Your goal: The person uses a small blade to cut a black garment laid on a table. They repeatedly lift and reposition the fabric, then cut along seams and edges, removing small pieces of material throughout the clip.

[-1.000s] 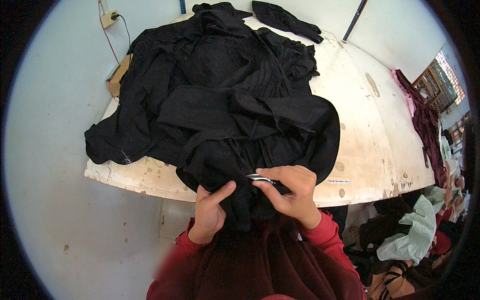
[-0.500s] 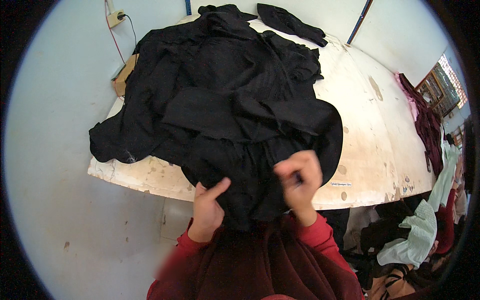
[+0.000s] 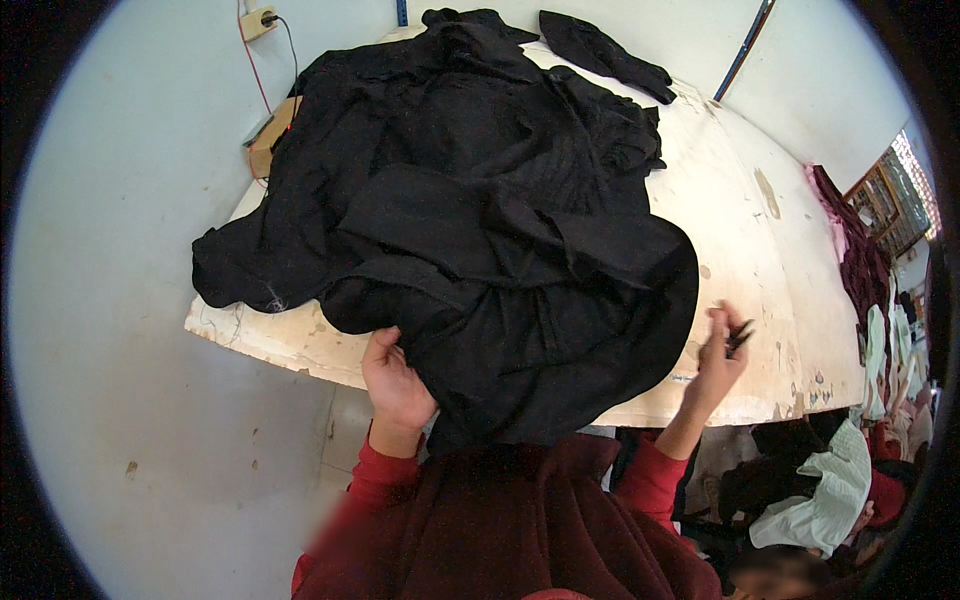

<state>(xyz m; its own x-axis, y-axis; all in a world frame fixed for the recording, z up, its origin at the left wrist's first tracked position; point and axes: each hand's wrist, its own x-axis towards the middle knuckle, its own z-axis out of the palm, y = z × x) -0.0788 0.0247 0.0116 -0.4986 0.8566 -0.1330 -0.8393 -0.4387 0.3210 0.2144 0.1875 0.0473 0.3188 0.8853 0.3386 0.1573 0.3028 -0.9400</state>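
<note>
A large black garment [image 3: 500,240] lies in loose folds over the table, its near part hanging past the front edge toward me. My left hand [image 3: 398,388] grips its near left edge, thumb on top and the other fingers hidden beneath the cloth. Off to the right of the garment, my right hand [image 3: 718,358] is raised over the table's front edge, clear of the fabric. Its fingers are closed around a small dark tool [image 3: 741,337], too blurred to name its kind. Pale loose threads [image 3: 276,302] cling to the garment's left corner.
The pale worn tabletop [image 3: 745,240] shows at right. A separate black cloth piece [image 3: 610,55] lies at the back. A brown box [image 3: 272,140] and a wall socket [image 3: 259,22] are far left. Maroon cloth [image 3: 845,230] lies at the right edge; a pale green garment [image 3: 825,490] sits below.
My right hand has moved right, off the garment and out past its side, with the small dark tool. My left hand has shifted slightly left and up, its fingers now under the cloth.
</note>
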